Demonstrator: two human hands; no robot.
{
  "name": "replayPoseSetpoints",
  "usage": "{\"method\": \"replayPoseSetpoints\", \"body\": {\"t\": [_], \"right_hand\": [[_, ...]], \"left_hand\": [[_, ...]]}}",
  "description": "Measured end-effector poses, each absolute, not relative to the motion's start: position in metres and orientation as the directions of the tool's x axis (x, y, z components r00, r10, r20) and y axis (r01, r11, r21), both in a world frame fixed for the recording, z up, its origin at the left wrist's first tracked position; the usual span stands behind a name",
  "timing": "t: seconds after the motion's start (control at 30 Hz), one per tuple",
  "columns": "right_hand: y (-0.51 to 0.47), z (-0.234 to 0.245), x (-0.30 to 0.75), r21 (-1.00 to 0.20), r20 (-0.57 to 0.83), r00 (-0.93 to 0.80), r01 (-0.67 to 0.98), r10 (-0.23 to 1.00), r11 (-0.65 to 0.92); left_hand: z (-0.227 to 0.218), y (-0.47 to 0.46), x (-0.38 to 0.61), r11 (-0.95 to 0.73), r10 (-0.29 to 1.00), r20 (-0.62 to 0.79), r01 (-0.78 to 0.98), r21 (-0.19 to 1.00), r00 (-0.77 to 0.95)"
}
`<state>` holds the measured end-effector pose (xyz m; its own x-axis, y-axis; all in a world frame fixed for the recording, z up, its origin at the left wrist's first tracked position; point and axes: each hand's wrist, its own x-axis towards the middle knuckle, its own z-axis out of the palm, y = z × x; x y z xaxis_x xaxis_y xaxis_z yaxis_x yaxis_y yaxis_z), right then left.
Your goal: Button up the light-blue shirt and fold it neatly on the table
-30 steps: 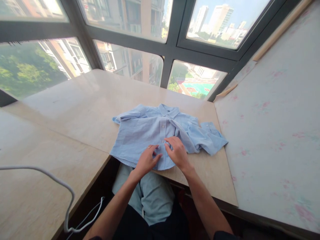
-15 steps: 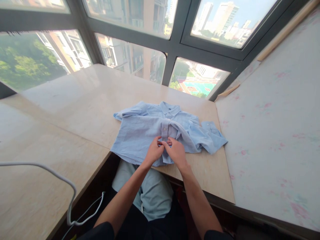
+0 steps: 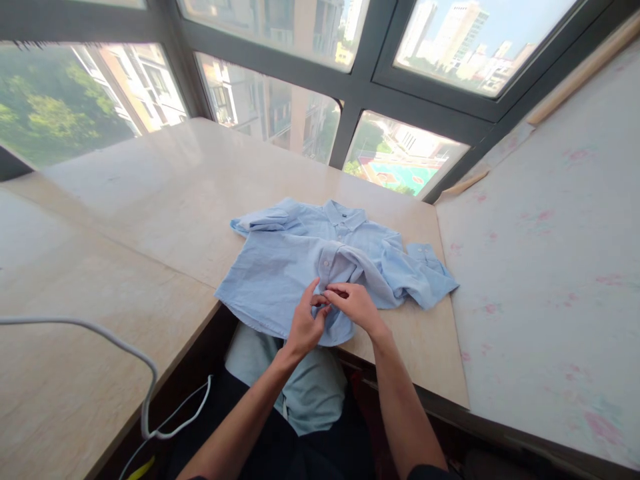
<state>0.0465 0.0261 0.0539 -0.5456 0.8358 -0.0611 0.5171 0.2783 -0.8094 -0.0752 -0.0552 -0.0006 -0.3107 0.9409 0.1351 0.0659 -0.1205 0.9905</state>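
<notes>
A light blue button-up shirt [image 3: 280,267] lies on the beige tabletop [image 3: 165,200], collar toward the window, its hem hanging a little over the near edge. My left hand [image 3: 305,323] and my right hand [image 3: 356,304] meet at the shirt's front placket near the hem. Both pinch the fabric there, fingertips almost touching. One sleeve [image 3: 420,273] lies crumpled to the right, the other [image 3: 260,220] is folded at the upper left.
A white cable [image 3: 135,360] runs across the near left tabletop and drops off its edge. A pale surface with pink marks [image 3: 550,253] rises on the right. Large windows [image 3: 280,113] stand behind the table. Below the table edge is pale green cloth [image 3: 305,387] on my lap.
My hands went up the placket, then came back toward the hem, and now pinch the fabric together. The shirt's lower front has bunched slightly.
</notes>
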Motion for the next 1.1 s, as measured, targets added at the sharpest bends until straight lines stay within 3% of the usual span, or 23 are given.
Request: {"method": "replayPoseSetpoints", "body": {"t": [0.27, 0.5, 0.8, 0.87, 0.97, 1.1], "right_hand": [[0.022, 0.052, 0.051, -0.786, -0.001, -0.572, 0.508, 0.820, 0.353], [0.018, 0.037, 0.046, -0.937, -0.018, -0.442, 0.321, 0.897, 0.139], [0.013, 0.037, 0.042, -0.989, -0.077, -0.393, -0.084, 0.916, -0.120], [0.010, 0.040, 0.040, -0.995, -0.048, -0.410, -0.063, 0.911, -0.081], [0.004, 0.044, 0.037, -0.983, 0.073, -0.443, 0.119, 0.894, 0.139], [-0.006, 0.042, 0.034, -0.836, 0.206, -0.498, 0.358, 0.842, 0.417]], "left_hand": [[-0.003, -0.068, -0.083, -0.220, 0.962, 0.240, 0.157, 0.963, -0.127], [0.012, -0.055, -0.093, -0.164, 0.887, 0.299, 0.365, 0.917, -0.352], [0.010, -0.050, -0.112, -0.225, 0.934, 0.352, 0.675, 0.703, -0.055], [0.003, -0.047, -0.112, -0.214, 0.939, 0.342, 0.704, 0.677, -0.044], [-0.005, -0.044, -0.112, -0.203, 0.943, 0.332, 0.725, 0.658, -0.038], [-0.009, -0.044, -0.113, -0.218, 0.952, 0.305, 0.749, 0.626, 0.022]]}}
